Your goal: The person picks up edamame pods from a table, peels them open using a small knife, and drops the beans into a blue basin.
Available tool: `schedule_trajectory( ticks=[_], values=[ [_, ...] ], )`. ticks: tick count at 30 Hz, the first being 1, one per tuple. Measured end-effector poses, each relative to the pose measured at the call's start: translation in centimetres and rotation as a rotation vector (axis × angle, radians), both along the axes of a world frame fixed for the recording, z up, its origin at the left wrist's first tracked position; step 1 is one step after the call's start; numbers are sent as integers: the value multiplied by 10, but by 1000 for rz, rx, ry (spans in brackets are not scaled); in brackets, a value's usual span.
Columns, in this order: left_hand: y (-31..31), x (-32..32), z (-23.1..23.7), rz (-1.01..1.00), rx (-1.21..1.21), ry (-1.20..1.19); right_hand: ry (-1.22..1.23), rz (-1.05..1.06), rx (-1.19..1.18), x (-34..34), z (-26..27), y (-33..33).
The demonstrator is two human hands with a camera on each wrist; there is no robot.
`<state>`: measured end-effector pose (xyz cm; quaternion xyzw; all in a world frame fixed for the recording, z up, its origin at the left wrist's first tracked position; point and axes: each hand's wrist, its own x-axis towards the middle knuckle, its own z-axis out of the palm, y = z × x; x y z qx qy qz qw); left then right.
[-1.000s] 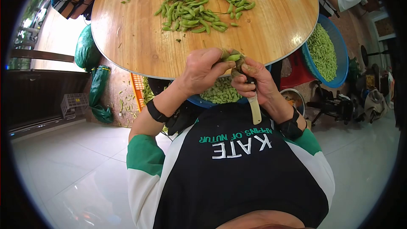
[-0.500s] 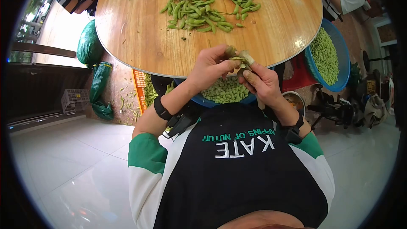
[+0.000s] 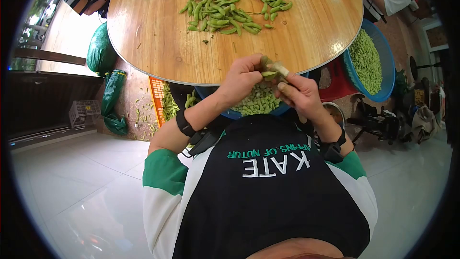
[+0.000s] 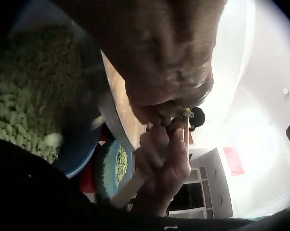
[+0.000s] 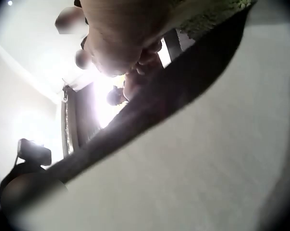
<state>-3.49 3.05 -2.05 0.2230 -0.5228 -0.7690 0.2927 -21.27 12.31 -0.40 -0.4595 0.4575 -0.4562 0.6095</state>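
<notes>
In the head view, my left hand [image 3: 243,79] pinches a green soybean pod [image 3: 270,74] between thumb and fingers, just beyond the table's near edge. Fingertip to fingertip with it, my right hand [image 3: 303,97] curls round a tool with a long pale handle [image 4: 129,190], which sticks out below the fist in the left wrist view. The tool's working end is hidden among the fingers. Brownish and whitish covers wrap some fingertips. Beneath both hands sits a blue basin [image 3: 233,114] of shelled green soybeans [image 3: 258,101].
A heap of soybean pods [image 3: 223,12] lies on the round wooden table [image 3: 158,52]. Another blue basin [image 3: 390,74] of beans stands at right by a red stool [image 3: 334,86]. At left are an orange crate [image 3: 156,97] and green sacks [image 3: 101,50]. Two other people sit across the table.
My right hand has turned, so the pale handle that hung below it is mostly hidden from the head view. Both hands stay close together; the pod has shifted between the fingertips.
</notes>
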Motion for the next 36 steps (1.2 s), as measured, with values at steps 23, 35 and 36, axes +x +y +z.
schedule_trajectory(
  ticks=[23,35,36],
  values=[
    [-114,115,5,507,-1240,-1026,-114,52,99,12,-23,-27],
    [-110,115,-5,670,-829,-931,-174,91,101,21,-26,-31],
    [-103,112,-1,667,-832,-930,-175,88,99,24,-25,-33]
  ],
)
